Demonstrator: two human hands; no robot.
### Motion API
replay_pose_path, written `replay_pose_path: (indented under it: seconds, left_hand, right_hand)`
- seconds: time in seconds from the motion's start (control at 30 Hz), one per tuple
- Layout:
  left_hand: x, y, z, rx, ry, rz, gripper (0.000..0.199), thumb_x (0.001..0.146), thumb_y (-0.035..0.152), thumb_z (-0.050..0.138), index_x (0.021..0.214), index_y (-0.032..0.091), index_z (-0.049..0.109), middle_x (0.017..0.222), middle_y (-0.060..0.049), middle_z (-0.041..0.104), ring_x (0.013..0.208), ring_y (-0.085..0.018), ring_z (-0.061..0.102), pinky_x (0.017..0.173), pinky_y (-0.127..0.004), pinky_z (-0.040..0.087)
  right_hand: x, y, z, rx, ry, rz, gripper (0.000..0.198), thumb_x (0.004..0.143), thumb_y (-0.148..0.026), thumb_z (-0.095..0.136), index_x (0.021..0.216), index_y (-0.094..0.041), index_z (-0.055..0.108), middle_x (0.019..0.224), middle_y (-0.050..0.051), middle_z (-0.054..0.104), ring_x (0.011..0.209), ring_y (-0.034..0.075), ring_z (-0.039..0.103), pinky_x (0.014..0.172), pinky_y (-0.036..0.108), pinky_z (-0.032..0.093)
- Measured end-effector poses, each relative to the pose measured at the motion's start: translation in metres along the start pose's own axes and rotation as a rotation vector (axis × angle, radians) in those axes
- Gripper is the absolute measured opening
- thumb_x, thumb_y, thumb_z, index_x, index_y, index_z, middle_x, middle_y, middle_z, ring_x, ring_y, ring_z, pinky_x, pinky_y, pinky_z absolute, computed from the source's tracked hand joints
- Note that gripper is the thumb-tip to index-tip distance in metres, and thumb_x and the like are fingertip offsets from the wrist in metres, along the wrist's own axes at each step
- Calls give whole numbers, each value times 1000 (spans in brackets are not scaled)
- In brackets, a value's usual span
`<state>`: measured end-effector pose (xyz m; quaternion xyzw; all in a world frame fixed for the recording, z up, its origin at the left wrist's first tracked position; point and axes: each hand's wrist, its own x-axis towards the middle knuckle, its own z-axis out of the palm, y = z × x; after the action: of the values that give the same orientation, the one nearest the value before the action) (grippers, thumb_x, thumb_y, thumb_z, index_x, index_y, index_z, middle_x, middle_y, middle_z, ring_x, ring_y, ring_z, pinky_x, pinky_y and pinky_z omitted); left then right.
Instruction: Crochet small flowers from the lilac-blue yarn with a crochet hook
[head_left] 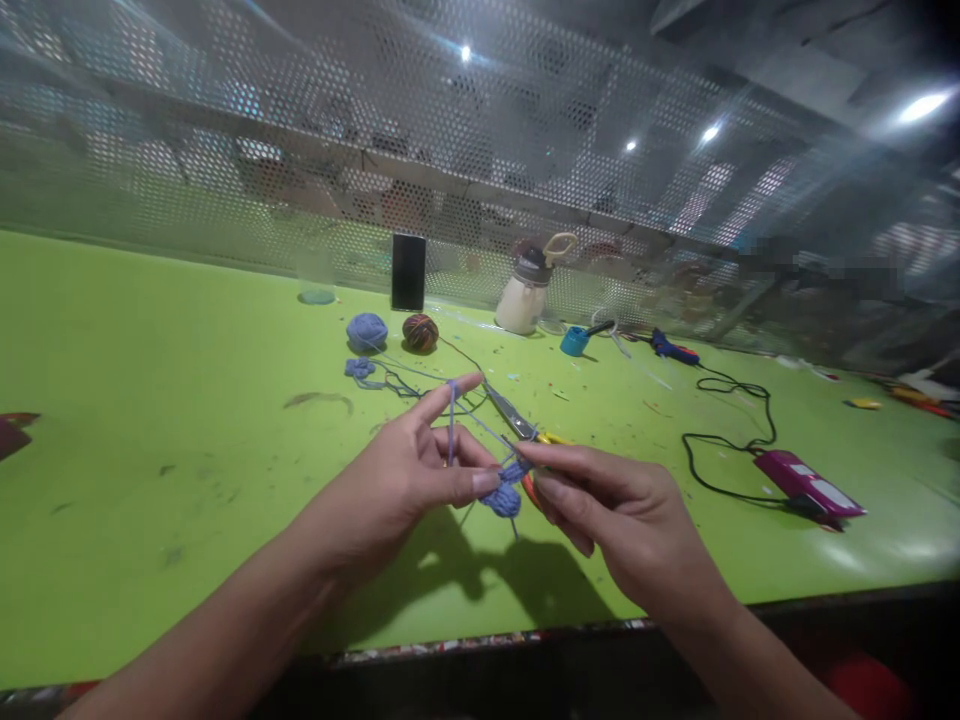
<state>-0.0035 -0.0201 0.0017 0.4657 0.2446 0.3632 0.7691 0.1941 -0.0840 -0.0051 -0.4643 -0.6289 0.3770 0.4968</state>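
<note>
A small blue-purple crochet piece (500, 498) is pinched between the thumb and fingers of my left hand (420, 465). Yarn of the same colour loops over that hand's raised index finger. My right hand (607, 500) is closed at the piece's right edge, its fingertips around a thin tool that looks like a crochet hook, mostly hidden by the fingers. Behind the hands lie scissors (514, 412) with yellow and orange handles, blades pointing away to the left. A blue-purple yarn ball (367, 332) rests farther back, with a small blue crocheted piece (360, 369) in front of it.
Beside the blue ball sits a dark multicoloured yarn ball (420, 332). A phone (409, 272) and a bottle (523, 295) stand by the perforated screen. To the right are a blue tape roll (574, 341), a glue gun (673, 347) and a magenta box (808, 484) with a black cord.
</note>
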Motion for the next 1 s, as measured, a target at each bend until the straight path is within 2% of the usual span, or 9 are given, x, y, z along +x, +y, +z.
replay_pose_path:
  seconds: [0.13,0.23,0.33,0.47,0.63,0.73,1.0]
  left_hand:
    - [0,-2,-5,67,-30,6,86,74,11,79,147,25,37,80,1,69,77,-14,63,77,-29,45]
    - [-1,-1,-6,155,-38,-12,79,77,14,78,146,26,40,83,0,69,79,-14,62,79,-29,45]
    - [-1,0,-4,232,-52,-10,73,80,15,75,144,26,42,80,2,67,77,-13,61,78,-30,45]
    - [0,0,-3,257,-64,-17,68,82,15,73,142,24,43,80,2,66,76,-13,60,76,-28,45]
    - [-1,0,-3,251,-95,-21,60,83,17,73,136,27,48,79,4,65,75,-11,60,74,-26,44]
    - [-2,0,-4,246,-114,-19,56,83,19,73,133,28,50,79,4,66,75,-10,60,73,-25,44]
    - [0,-2,-3,290,-93,-4,54,83,20,73,132,27,51,76,5,68,72,-10,63,71,-23,46]
  right_hand:
    - [3,-18,-10,-226,-102,-89,35,86,-7,63,108,-30,77,79,-2,73,62,10,58,56,21,44]
    - [6,-32,-17,-379,-210,-108,34,87,-7,61,110,-28,77,84,-1,77,70,10,64,62,20,47]
    - [9,-40,-24,-480,-323,-104,33,90,-9,56,112,-25,75,84,0,78,69,11,65,60,20,47]
    - [11,-42,-30,-573,-408,-103,32,92,-11,54,116,-21,74,86,2,78,71,13,67,61,21,47]
    - [14,-46,-32,-655,-500,-208,46,88,1,50,123,-23,69,93,0,77,77,11,67,71,20,46]
    - [15,-50,-32,-722,-546,-219,51,86,4,48,126,-24,67,89,0,75,75,12,66,69,21,45]
    - [10,-52,-31,-925,-542,-238,53,87,-1,49,128,-30,66,78,2,71,64,15,61,59,24,39]
